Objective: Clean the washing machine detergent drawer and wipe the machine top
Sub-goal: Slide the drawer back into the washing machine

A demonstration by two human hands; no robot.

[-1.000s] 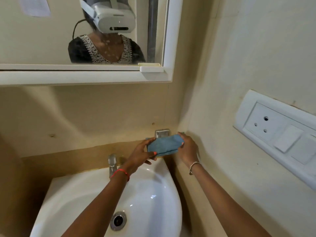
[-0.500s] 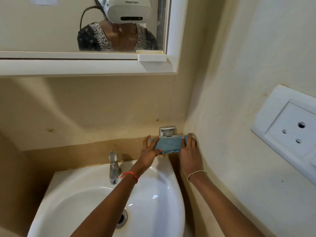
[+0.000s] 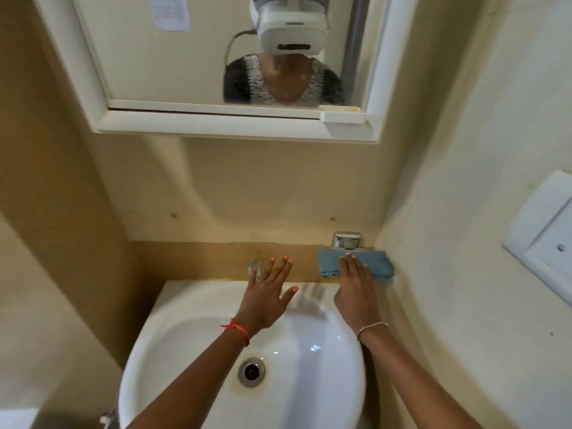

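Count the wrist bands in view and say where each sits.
2. A red thread circles the wrist of the left hand, over the sink; a beaded bracelet circles the wrist of the right hand, near the side wall. More may hide below the frame.

We are wearing a red thread band (image 3: 236, 328) by our left hand (image 3: 266, 301), a thin beaded bracelet (image 3: 371, 327) by our right hand (image 3: 356, 292), coral nail polish (image 3: 294, 288), a white headset (image 3: 291, 29) and a dark, pale-embroidered top (image 3: 238, 85).

Print on paper sheet (image 3: 168, 12) illegible.
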